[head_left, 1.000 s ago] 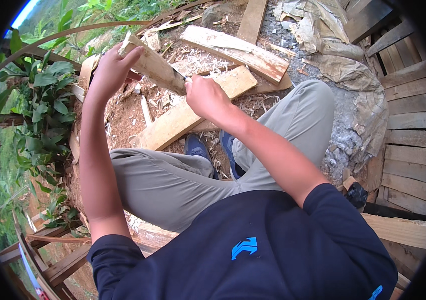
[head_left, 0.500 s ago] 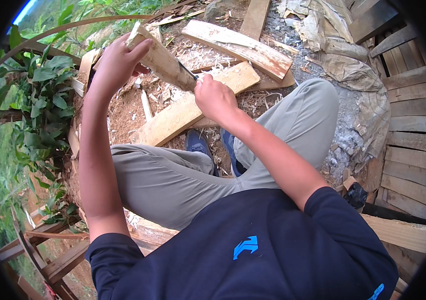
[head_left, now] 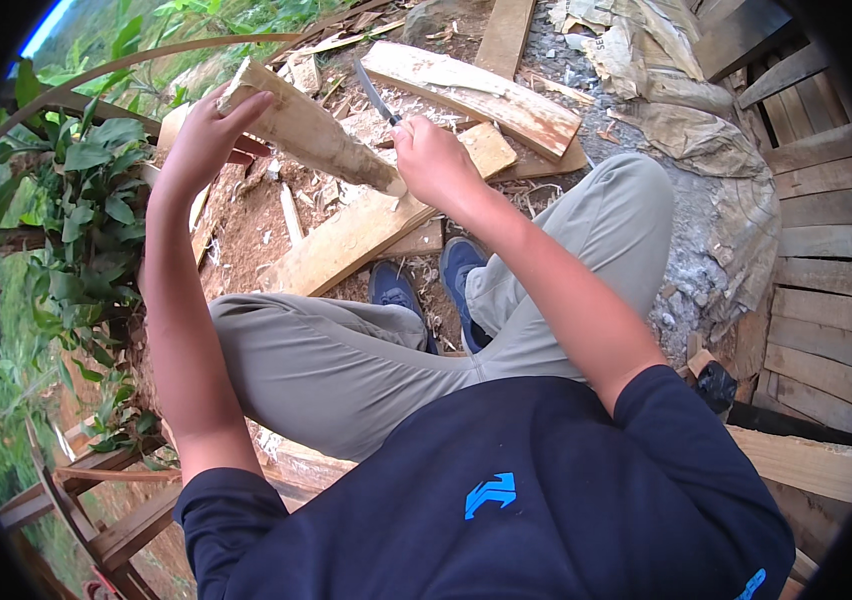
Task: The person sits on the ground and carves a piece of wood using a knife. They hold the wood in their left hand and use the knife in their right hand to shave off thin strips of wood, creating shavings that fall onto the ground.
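Observation:
My left hand (head_left: pixel 214 135) grips the thick upper end of a pale, tapering piece of wood (head_left: pixel 318 132). The wood slants down to the right, and its narrow end meets a flat plank (head_left: pixel 356 238) on the ground. In my right hand (head_left: pixel 436 165) is a knife (head_left: pixel 376 92) with a dark narrow blade, closed fingers around its handle. The blade points up and away, apart from the wood's right side. Most of the handle is hidden by my fingers.
A wide whitish board (head_left: pixel 476 90) lies beyond my right hand, with another plank (head_left: pixel 506 38) behind it. Wood shavings litter the soil. Crumpled sacking (head_left: pixel 691 140) and a slatted wooden wall (head_left: pixel 821 270) are on the right; leafy plants (head_left: pixel 96 210) grow at left.
The knife has come away from the wood and its blade now stands up clear of it. My left hand and the wood's upper end have shifted slightly left and down.

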A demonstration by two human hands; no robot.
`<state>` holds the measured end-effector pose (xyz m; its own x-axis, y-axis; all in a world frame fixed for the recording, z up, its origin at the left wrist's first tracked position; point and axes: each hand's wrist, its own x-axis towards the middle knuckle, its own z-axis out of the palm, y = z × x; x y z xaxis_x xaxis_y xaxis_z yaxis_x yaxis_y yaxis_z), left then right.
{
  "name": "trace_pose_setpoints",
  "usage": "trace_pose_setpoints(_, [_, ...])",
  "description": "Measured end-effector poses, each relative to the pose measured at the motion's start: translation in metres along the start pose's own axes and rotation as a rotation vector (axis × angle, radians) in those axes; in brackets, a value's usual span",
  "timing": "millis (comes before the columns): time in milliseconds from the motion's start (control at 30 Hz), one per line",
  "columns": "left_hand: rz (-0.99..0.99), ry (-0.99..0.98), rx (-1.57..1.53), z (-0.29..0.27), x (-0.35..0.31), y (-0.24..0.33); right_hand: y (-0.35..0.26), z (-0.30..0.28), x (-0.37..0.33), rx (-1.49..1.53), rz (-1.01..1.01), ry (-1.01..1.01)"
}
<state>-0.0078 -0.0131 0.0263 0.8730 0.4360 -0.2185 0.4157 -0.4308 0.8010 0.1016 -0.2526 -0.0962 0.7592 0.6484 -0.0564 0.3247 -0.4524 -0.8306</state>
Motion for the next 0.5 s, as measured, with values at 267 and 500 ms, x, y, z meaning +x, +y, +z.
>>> trace_pose_setpoints(267, [0.041,0.035,0.122,0.017,-0.003,0.017,0.006,0.045,-0.029,-0.318,-0.049,0.049])
trace_pose_setpoints(500, [-0.04,0.037,0.025,0.005,-0.001,0.007,-0.012,0.046,-0.017,-0.459,-0.017,-0.135])
